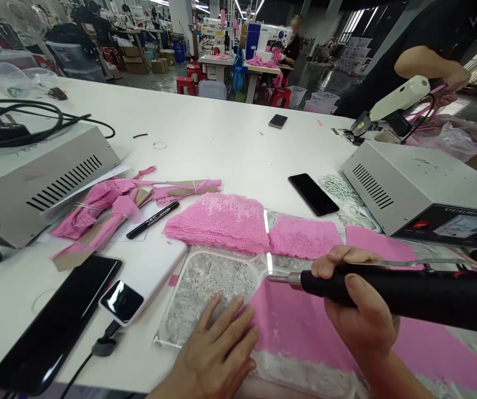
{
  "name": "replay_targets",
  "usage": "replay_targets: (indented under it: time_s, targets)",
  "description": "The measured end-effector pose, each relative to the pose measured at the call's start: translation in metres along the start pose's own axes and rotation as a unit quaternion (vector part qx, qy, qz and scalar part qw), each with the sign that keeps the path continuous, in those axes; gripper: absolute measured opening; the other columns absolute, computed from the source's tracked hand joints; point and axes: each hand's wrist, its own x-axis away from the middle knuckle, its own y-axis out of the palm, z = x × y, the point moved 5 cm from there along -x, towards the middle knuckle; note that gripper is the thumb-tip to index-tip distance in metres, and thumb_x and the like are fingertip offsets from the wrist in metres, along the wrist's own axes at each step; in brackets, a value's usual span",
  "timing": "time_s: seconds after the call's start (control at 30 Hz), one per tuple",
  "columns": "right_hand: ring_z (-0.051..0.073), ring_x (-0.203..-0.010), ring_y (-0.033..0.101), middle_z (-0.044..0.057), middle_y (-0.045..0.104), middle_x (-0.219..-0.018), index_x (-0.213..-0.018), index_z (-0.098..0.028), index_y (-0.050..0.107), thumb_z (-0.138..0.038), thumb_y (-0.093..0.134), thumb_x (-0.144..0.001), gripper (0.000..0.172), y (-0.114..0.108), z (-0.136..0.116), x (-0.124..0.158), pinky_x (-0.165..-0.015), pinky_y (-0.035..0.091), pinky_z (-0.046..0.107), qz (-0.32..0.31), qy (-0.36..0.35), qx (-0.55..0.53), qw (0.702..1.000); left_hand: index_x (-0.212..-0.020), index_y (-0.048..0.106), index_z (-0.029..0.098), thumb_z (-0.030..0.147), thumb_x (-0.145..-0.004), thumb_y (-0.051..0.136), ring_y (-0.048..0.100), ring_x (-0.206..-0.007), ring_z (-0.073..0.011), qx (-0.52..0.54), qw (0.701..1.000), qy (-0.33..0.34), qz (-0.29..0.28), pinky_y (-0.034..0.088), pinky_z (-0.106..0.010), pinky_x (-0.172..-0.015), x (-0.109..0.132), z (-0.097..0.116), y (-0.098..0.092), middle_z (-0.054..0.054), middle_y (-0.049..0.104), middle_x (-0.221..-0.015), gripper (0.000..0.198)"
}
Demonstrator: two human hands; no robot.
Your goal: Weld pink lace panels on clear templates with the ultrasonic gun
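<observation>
My right hand [361, 310] is wrapped round a black handheld welding tool [421, 296] with a narrow metal tip. The tip points left, at or just above the top left corner of a pink fabric piece [300, 327]; contact cannot be made out. My left hand [217, 352] lies flat with fingers stretched, its fingertips at the fabric's left edge. Under both is a clear plastic tray [167, 327] with a mottled grey surface. Stacked pink lace pieces [222, 224] and a smaller lace stack [305, 235] lie just beyond.
Grey metal boxes stand left [51, 183] and right [430, 183]. Phones [313, 194], a marker [153, 220], a white power bank [155, 266] and pink lace garments [97, 205] lie around. At the far right, a person's hand [450, 77] is near a cream-coloured cutter [400, 100].
</observation>
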Motion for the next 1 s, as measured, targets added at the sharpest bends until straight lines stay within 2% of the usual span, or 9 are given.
replay_targets:
  time_s: [0.1,0.3,0.53,0.67,0.77,1.0]
  targets:
    - [0.012,-0.061,0.059,0.000,0.054,-0.084,-0.086,-0.023,0.061,-0.022,0.063,-0.077,0.009,0.002,0.000,0.000,-0.061,0.055,0.034,0.001,0.001,0.009,1.000,-0.117,0.065,0.014,0.015,-0.094,0.053,0.044,-0.139,-0.0265,0.001,1.000,-0.003,-0.010,0.024,-0.053,-0.120,0.004,0.001,0.005,-0.011,0.066,-0.127,0.026]
    - [0.012,-0.062,0.059,-0.001,0.055,-0.081,-0.083,-0.023,0.061,-0.018,0.064,-0.078,0.008,0.005,-0.001,0.000,-0.061,0.056,0.032,-0.010,-0.007,0.001,1.000,-0.114,0.066,0.013,0.016,-0.097,0.048,0.043,-0.139,-0.0250,0.015,1.000,-0.017,0.012,0.021,-0.052,-0.122,0.005,0.001,0.005,-0.010,0.068,-0.123,0.025]
    - [0.012,-0.062,0.058,0.000,0.054,-0.084,-0.085,-0.022,0.063,-0.021,0.065,-0.076,0.009,0.004,-0.002,0.003,-0.059,0.054,0.032,0.011,0.021,-0.020,1.000,-0.117,0.065,0.013,0.016,-0.096,0.051,0.042,-0.140,-0.0257,-0.004,0.999,0.004,-0.034,0.023,-0.053,-0.120,0.000,0.002,-0.004,-0.011,0.067,-0.127,0.026]
    - [0.011,-0.060,0.056,0.000,0.055,-0.082,-0.086,-0.023,0.064,-0.023,0.066,-0.078,0.009,0.008,-0.004,0.007,-0.056,0.053,0.031,-0.016,0.030,-0.035,0.999,-0.116,0.065,0.013,0.019,-0.095,0.055,0.045,-0.138,-0.0245,-0.007,0.999,0.006,-0.049,0.026,-0.050,-0.120,0.000,0.001,-0.013,-0.010,0.069,-0.124,0.024]
    - [0.012,-0.061,0.056,0.000,0.055,-0.082,-0.087,-0.023,0.064,-0.024,0.066,-0.079,0.008,0.009,-0.003,0.009,-0.057,0.054,0.031,-0.030,0.037,-0.033,0.998,-0.112,0.067,0.012,0.019,-0.095,0.055,0.045,-0.138,-0.0257,-0.009,0.999,0.008,-0.035,0.029,-0.050,-0.119,0.003,0.001,-0.018,-0.010,0.070,-0.121,0.022]
    - [0.012,-0.063,0.057,0.000,0.055,-0.082,-0.087,-0.024,0.062,-0.020,0.065,-0.081,0.008,0.010,0.000,0.012,-0.058,0.055,0.031,-0.052,0.038,-0.025,0.998,-0.114,0.068,0.015,0.019,-0.096,0.054,0.048,-0.136,-0.0236,-0.010,0.999,-0.014,-0.050,0.028,-0.047,-0.120,0.008,0.001,-0.019,-0.006,0.069,-0.124,0.023]
